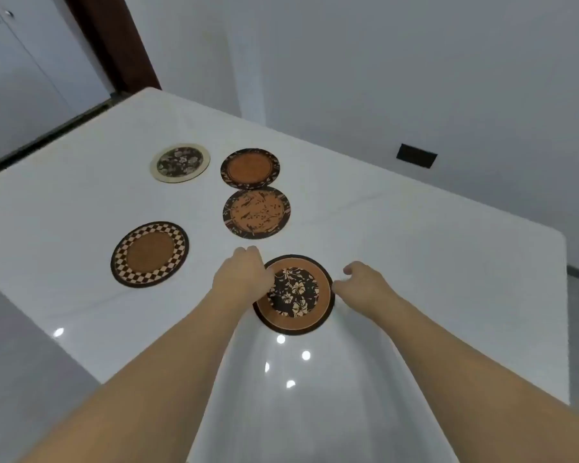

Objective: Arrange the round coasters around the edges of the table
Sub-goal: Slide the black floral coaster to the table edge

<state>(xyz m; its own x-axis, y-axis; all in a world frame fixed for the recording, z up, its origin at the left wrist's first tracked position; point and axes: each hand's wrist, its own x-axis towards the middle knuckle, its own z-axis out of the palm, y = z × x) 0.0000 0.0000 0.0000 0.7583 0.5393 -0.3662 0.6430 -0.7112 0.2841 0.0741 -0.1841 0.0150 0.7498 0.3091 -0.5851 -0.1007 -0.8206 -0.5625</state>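
Several round coasters lie flat on a glossy white table [415,262]. The nearest, a floral coaster [296,297] with an orange ring and dark rim, sits between my hands. My left hand [243,279] rests on its left edge with fingers curled over the rim. My right hand [361,282] hovers at its right edge, fingers bent, touching or nearly touching the rim. A checkered coaster [149,253] lies to the left. Beyond are an orange leaf-patterned coaster [256,212], an orange coaster with a dark border [249,168] and a cream-rimmed dark floral coaster [180,162].
The table's right edge [565,312] and far edge run close to a white wall with a black socket [416,155]. Grey floor shows at the left. A dark door frame [114,41] and white cabinets stand at the back left.
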